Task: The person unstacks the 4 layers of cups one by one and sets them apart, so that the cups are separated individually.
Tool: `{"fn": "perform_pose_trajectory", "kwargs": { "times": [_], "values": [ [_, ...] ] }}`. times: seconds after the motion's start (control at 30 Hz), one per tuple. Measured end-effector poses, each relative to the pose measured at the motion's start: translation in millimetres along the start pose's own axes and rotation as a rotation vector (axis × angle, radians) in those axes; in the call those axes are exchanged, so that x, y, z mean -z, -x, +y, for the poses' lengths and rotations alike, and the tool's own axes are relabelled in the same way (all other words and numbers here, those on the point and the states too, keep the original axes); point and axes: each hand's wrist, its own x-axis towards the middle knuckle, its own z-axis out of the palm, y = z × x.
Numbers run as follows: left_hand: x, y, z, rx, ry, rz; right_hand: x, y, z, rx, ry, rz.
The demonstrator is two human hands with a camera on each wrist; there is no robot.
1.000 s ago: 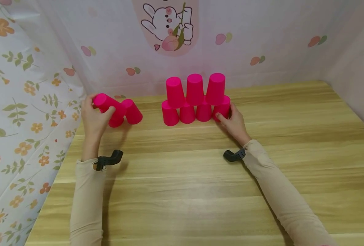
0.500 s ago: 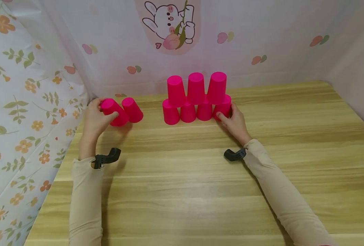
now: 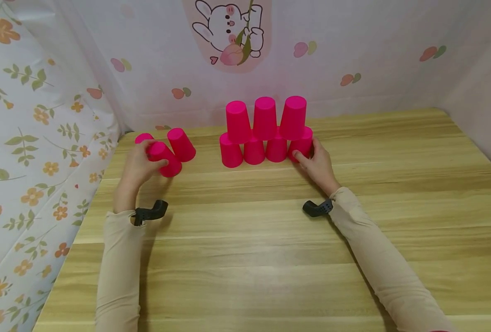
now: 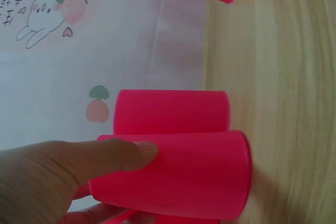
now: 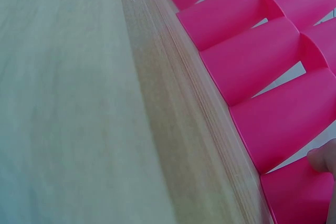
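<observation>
My left hand (image 3: 142, 162) grips an upside-down pink cup (image 3: 165, 159) near the table's left back corner; the left wrist view shows my fingers (image 4: 105, 157) wrapped on this cup (image 4: 178, 174). A second cup (image 3: 144, 137) peeks out behind it and a third cup (image 3: 181, 144) stands just to its right. In the middle stands a cup pyramid (image 3: 264, 131), several cups below and three on top. My right hand (image 3: 316, 161) holds the rightmost bottom cup (image 3: 302, 144), thumb in front and fingers behind; a fingertip (image 5: 323, 158) rests on that cup (image 5: 299, 195).
The wooden table (image 3: 245, 240) stretches bare toward me. A patterned cloth wall (image 3: 353, 55) closes the back, with floral cloth (image 3: 29, 138) on the left. Black wrist mounts (image 3: 150, 212) sit on both forearms.
My left hand has brought one cup right and nearer to me, leaving another cup standing behind it. The right hand and the pyramid have stayed put.
</observation>
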Motion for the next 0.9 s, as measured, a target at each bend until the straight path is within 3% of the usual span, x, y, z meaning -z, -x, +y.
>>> {"fn": "perform_pose_trajectory", "kwargs": {
  "times": [0.3,0.5,0.67,0.8,0.9],
  "values": [
    [-7.1,-1.5,-6.5,-0.015,0.006,0.093,-0.2,0.3,0.5,0.002,-0.001,-0.003],
    [-16.2,-7.3,-10.4,-0.012,0.008,0.213,1.0,0.8,-0.5,-0.009,-0.007,-0.002],
    [-25.2,-8.1,-8.9,0.069,-0.042,0.333,1.6,1.4,-2.2,-0.014,-0.002,-0.002],
    [-27.4,-6.7,-7.2,0.147,-0.082,0.347,0.8,0.9,-2.6,-0.012,-0.011,-0.003],
    [-27.7,-5.7,-8.5,0.168,-0.089,0.339,-0.1,0.0,-2.0,-0.010,-0.016,-0.004]
  ]
}}
